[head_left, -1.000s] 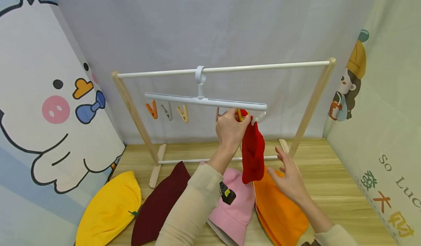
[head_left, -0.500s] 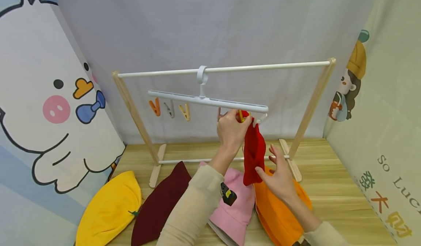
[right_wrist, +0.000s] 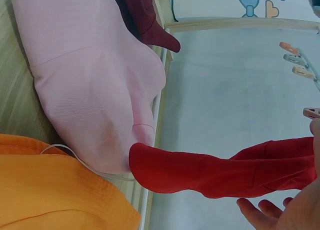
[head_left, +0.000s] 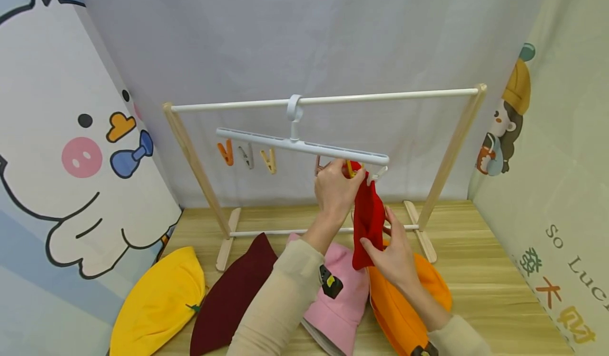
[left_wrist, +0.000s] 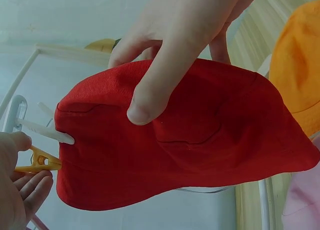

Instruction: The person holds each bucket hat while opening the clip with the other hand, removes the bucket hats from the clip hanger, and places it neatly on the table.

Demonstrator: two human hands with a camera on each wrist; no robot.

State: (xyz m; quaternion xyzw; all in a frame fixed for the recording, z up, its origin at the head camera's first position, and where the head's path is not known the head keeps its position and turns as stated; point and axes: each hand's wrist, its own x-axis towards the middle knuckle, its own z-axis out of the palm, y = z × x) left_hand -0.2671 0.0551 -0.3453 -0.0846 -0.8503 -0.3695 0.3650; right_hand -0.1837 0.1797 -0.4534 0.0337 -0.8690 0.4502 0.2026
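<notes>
A red bucket hat (head_left: 368,218) hangs folded under the right part of a hanger (head_left: 304,146). My left hand (head_left: 335,186) pinches a yellow clothespin (left_wrist: 41,161), whose tip meets the hat's upper edge. A white clothespin (left_wrist: 60,135) has its tip on that same edge. My right hand (head_left: 392,255) holds the hat's lower part, thumb in front. In the left wrist view the right thumb (left_wrist: 150,97) lies on the red cloth with the other fingers behind. Fingers (right_wrist: 260,210) show at the right wrist view's lower right; whose they are, I cannot tell.
The hanger hooks over a white rod (head_left: 380,97), tilted down to the right. Orange (head_left: 225,153), grey (head_left: 246,156) and cream (head_left: 268,161) clothespins hang on its left. Below lie yellow (head_left: 162,298), maroon (head_left: 235,298), pink (head_left: 340,303) and orange (head_left: 404,308) bucket hats.
My right hand has moved left and now holds the red hat. The hanger has turned slightly, its left end higher and further right. My left hand keeps its pinch on the yellow clothespin.
</notes>
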